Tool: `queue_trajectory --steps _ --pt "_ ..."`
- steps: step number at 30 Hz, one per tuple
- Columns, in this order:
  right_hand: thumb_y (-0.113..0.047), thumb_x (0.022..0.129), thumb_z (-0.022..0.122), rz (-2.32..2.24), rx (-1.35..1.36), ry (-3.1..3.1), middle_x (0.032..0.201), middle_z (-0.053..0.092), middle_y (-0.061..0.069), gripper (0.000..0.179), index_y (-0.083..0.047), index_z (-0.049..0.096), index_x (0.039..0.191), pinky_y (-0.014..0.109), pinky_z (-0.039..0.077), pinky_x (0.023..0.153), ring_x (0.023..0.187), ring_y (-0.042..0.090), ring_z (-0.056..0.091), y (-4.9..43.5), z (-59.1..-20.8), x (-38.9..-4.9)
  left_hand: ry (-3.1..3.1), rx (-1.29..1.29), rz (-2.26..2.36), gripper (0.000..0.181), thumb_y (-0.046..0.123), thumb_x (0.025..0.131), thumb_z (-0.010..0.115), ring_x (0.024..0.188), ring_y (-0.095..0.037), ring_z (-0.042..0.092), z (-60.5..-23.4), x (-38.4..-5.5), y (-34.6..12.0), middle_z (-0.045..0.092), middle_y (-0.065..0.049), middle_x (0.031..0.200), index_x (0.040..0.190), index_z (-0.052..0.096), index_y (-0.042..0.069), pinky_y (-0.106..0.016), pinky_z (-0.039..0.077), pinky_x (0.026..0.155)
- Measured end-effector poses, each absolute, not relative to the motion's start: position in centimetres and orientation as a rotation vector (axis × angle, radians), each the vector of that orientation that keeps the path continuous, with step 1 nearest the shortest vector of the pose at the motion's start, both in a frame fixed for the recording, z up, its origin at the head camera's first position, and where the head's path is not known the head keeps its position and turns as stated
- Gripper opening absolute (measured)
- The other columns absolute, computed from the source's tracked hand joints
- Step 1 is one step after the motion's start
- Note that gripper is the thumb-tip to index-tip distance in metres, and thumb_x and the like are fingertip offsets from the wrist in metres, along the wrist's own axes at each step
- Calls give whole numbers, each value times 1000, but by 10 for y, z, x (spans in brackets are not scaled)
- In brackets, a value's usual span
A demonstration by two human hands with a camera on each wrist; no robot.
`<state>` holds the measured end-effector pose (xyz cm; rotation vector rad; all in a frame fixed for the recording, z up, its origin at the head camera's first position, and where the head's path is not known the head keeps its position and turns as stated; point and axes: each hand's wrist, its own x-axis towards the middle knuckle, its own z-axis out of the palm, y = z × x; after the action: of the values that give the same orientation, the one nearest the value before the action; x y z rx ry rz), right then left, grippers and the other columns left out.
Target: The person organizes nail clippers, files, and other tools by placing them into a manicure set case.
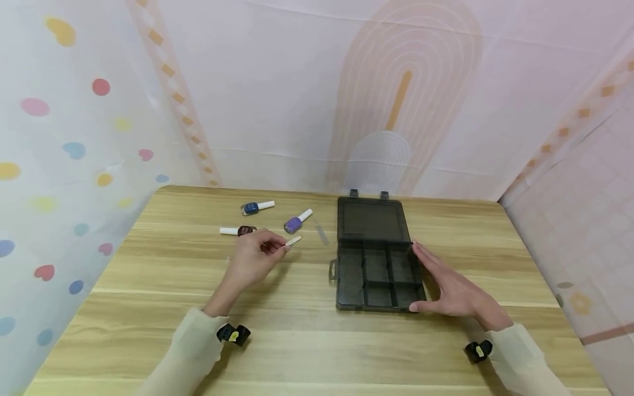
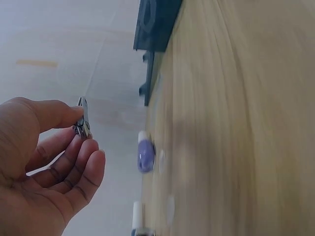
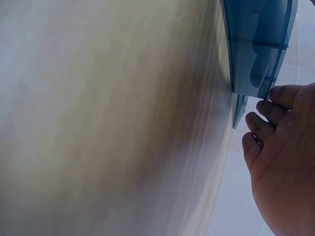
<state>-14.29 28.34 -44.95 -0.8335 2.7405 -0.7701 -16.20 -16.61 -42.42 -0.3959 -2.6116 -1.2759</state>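
Pale sleeves point(image 1: 175, 352) nearest, low over the worktop point(image 1: 307, 352). Pinched between thumb and fingertips of the left hand point(image 1: 253, 261): nail clipper point(image 1: 294, 241), clear of the worktop toward its far edge, left of the organizer box point(image 1: 377, 268); probably light, stiff and slick, best taken by its flat sides. Slanted left forearm; spread right hand point(image 1: 449, 287) against the box's right side, thumb at near corner, fingers toward the hinge.

Looks like shiny metal on the nail clipper point(image 2: 83, 117), smooth translucent plastic on the compartment box point(image 1: 376, 269), wood grain on the tabletop point(image 1: 317, 352).
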Motion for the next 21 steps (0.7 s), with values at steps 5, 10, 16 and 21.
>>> queue_trajectory --steps 5,10,16,21 --pt "-56 81 83 -768 -837 2740 174 7 10 122 -11 7 166 62 37 114 157 39 20 284 -450 -144 -2598 -435 -1337 6 6 87 80 72 -12 62 -424 -166 -149 71 -7 83 91 78 3 -21 53 63" --pt "-56 81 83 -773 -834 2742 174 8 10 121 -12 8 166 62 38 114 156 41 21 283 -450 -146 -2648 -452 -1349 6 7 88 79 73 -12 61 -423 -169 -133 71 -6 86 93 78 4 -21 54 64" --pt "-55 81 83 -797 -816 2726 174 7 11 122 -12 7 166 64 37 114 156 44 20 281 -449 -146 -2670 -493 -1318 5 9 89 79 74 -11 61 -422 -172 -119 70 -4 86 92 78 6 -21 53 64" --pt "-55 81 83 -794 -806 2729 174 7 11 122 -12 7 166 64 36 114 156 43 20 281 -448 -146 -2639 -555 -1330 5 7 88 79 73 -10 61 -423 -175 -109 70 -5 85 92 78 4 -20 53 63"
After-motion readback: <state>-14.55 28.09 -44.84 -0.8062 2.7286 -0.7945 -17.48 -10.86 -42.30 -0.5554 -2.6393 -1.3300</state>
